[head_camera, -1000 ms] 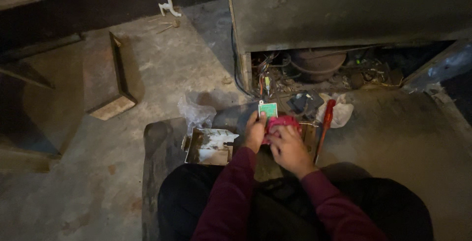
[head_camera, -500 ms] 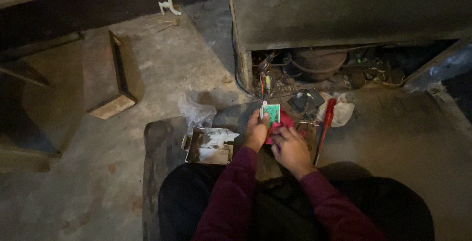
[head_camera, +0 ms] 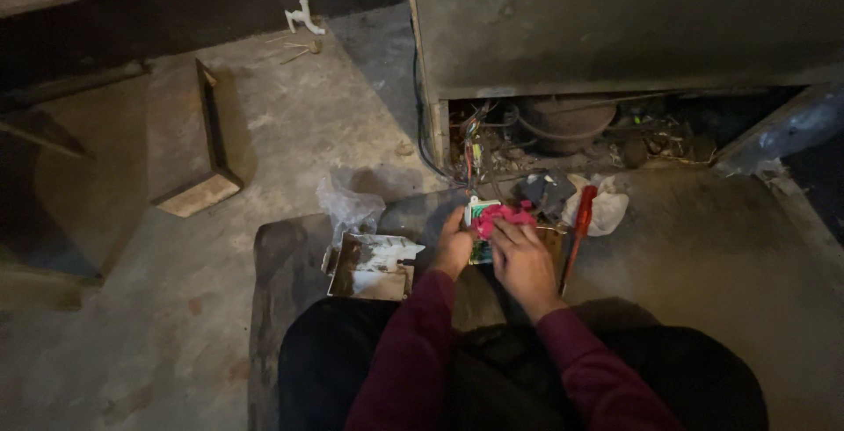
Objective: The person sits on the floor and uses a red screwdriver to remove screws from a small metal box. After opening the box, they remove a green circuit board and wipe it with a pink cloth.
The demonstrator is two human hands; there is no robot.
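My left hand (head_camera: 454, 245) grips a small green and white part (head_camera: 479, 214) from its left side. Pressed against that part is a pink rag (head_camera: 503, 216), which my right hand (head_camera: 522, 261) holds with its fingers on top. Both hands sit close together above my lap, in front of the open base of a large grey appliance (head_camera: 615, 18). A red-handled screwdriver (head_camera: 578, 229) lies just right of my right hand.
A small open cardboard box (head_camera: 371, 266) lies left of my hands, with a clear plastic bag (head_camera: 347, 202) behind it. A compressor (head_camera: 563, 123) and tangled wires sit in the appliance base. A white cloth (head_camera: 607, 207) is on the floor; a wooden board (head_camera: 207, 145) leans at left.
The green part has tilted down and the pink rag has shifted over its top. My hands stay in nearly the same place.
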